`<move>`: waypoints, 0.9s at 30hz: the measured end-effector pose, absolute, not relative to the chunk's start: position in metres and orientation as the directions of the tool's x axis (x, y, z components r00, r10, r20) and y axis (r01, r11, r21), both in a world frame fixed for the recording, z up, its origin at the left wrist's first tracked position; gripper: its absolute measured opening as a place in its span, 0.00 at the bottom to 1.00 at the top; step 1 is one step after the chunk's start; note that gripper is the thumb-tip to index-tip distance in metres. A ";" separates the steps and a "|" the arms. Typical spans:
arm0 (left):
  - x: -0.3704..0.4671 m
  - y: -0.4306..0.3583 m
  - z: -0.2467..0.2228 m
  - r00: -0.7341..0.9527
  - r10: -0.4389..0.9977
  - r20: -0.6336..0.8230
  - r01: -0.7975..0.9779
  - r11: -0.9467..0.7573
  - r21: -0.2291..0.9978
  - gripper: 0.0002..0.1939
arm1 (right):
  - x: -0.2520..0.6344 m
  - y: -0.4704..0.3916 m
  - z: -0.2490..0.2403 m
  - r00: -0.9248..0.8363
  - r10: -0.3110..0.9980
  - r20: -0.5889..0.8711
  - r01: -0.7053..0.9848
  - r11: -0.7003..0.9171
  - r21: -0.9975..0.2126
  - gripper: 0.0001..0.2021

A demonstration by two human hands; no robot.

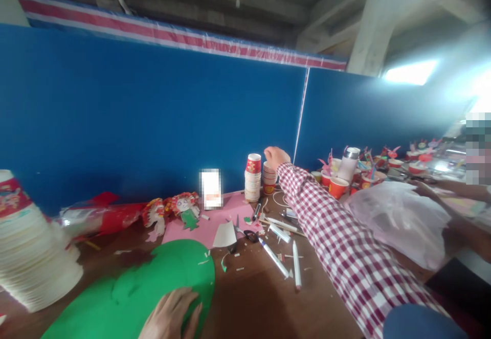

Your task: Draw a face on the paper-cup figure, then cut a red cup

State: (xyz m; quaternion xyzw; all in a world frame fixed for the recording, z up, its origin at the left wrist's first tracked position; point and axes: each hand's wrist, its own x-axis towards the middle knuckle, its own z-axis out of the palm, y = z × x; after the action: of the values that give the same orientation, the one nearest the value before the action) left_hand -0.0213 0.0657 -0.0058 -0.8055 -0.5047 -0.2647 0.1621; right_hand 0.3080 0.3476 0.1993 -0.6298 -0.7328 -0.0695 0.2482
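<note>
My right hand (276, 156) reaches far forward, its fingers curled closed at the top of a stack of paper cups (269, 179). What the fingertips hold, if anything, is hidden. Beside it on the left stands another stack of upside-down paper cups (252, 183) with a red printed one on top. Low in the view, my left hand (174, 312) lies on a large round-edged green sheet (184, 262), fingers stretched out and holding nothing. Near the sheet are scissors (250, 235), a white paper piece (225, 234) and several white-barrelled markers (274, 258).
A tall cup stack (34, 257) stands at the left edge. Pink paper (233, 208) and paper cutout figures (186, 208) lie at the back, before a blue partition (153, 109). To the right are decorated cups (338, 187), a bottle (350, 162) and a plastic bag (399, 219).
</note>
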 end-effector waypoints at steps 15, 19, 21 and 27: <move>-0.020 0.065 -0.011 0.316 0.753 0.578 0.912 -0.408 0.034 0.11 | 0.279 0.368 0.192 -0.044 0.892 0.451 0.903 0.229 -0.365 0.23; -0.020 0.066 -0.013 0.322 0.750 0.578 0.906 -0.420 0.041 0.11 | 0.278 0.364 0.198 0.006 0.878 0.479 0.891 0.213 -0.402 0.22; -0.020 0.066 -0.013 0.320 0.759 0.566 0.907 -0.418 0.048 0.11 | 0.278 0.364 0.200 0.025 0.874 0.485 0.883 0.208 -0.421 0.23; -0.018 0.064 -0.012 0.305 0.764 0.568 0.908 -0.413 0.068 0.12 | 0.275 0.367 0.197 0.080 0.865 0.495 0.854 0.196 -0.481 0.24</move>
State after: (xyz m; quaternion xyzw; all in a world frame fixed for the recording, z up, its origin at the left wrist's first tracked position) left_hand -0.0185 0.0637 -0.0116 -0.7967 -0.5248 -0.2683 0.1340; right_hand 0.2753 0.3669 0.1965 -0.6338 -0.6784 0.0074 0.3716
